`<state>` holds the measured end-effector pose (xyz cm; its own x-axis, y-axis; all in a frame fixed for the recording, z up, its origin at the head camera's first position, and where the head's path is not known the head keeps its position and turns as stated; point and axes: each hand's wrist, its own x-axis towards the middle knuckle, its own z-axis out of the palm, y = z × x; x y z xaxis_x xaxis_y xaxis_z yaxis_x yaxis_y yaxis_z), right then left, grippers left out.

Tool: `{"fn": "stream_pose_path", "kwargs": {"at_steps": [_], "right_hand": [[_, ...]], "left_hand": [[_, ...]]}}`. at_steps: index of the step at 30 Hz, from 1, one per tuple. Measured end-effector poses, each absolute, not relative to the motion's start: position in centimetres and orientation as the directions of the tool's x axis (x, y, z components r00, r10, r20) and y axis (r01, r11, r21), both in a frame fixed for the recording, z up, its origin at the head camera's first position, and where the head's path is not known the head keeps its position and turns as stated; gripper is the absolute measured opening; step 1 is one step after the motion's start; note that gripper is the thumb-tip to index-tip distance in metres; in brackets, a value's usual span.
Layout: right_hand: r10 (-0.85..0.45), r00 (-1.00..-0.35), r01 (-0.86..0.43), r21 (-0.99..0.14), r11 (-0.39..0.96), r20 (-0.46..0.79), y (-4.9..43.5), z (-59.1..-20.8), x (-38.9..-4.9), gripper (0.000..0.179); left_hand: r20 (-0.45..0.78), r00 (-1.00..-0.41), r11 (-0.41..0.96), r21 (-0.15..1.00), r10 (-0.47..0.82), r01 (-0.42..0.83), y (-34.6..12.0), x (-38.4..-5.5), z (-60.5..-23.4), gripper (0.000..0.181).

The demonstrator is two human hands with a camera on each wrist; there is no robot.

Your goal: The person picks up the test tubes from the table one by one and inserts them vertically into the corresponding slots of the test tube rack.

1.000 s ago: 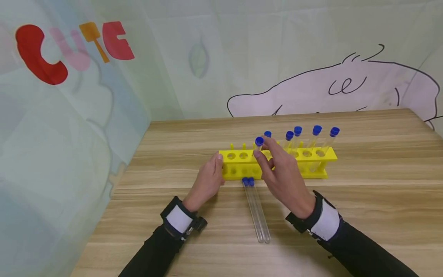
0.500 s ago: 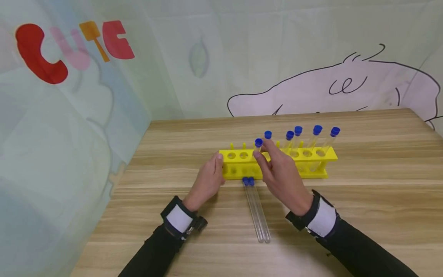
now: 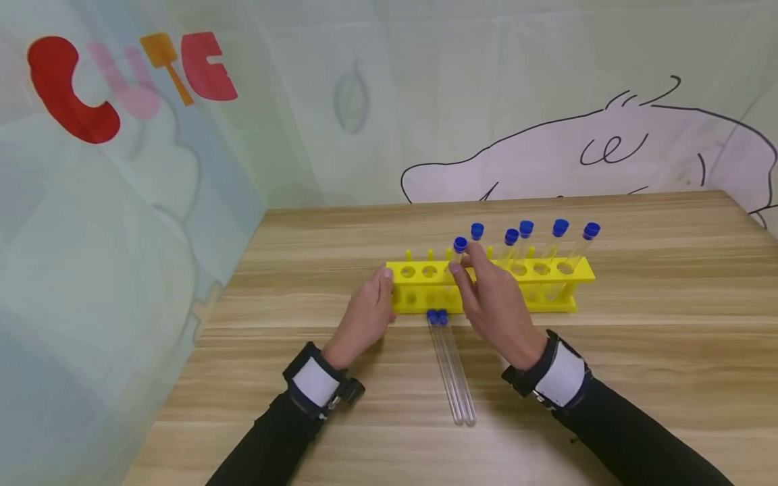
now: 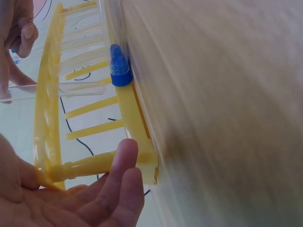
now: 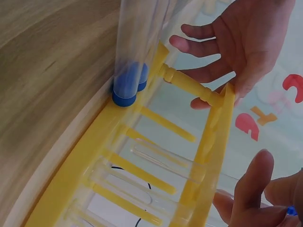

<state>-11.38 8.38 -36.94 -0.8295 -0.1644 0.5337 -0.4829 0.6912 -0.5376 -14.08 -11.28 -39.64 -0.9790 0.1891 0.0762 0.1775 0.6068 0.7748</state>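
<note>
My left hand (image 3: 365, 310) holds the left end of a yellow test tube rack (image 3: 425, 281), thumb at the upper plate's corner. In the left wrist view its other fingers lie loosely by the end post. With thumb and forefinger my right hand (image 3: 501, 310) pinches a clear test tube (image 3: 460, 244) just under its blue cap. That tube passes down through a hole in the upper plate; its rounded bottom (image 4: 97, 88) shows close to the base plate. Just behind it rises another blue-capped tube (image 3: 477, 231), partly hidden by the right hand.
Several blue-capped tubes (image 3: 560, 227) stand, some leaning, in the rack's right half. Two capped tubes (image 3: 446, 374) lie side by side on the wooden table (image 3: 243, 405), caps against the rack's front. A printed cloth backdrop (image 3: 304, 101) rises behind and at the left.
The pinched tube's cap has shifted slightly right and up in the head view, and the cap behind it has moved a little right too. The left hand keeps its hold on the rack.
</note>
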Motion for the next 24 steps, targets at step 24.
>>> {"fn": "stream_pose_path", "kwargs": {"at_steps": [24], "right_hand": [[-0.132,-0.836,-0.416,-0.458,0.786,0.532,7.76,-37.49,-12.05,0.030]], "left_hand": [[0.067,-0.981,0.605,0.779,0.181,0.165,-11.25,-14.04,-39.60,0.038]]}}
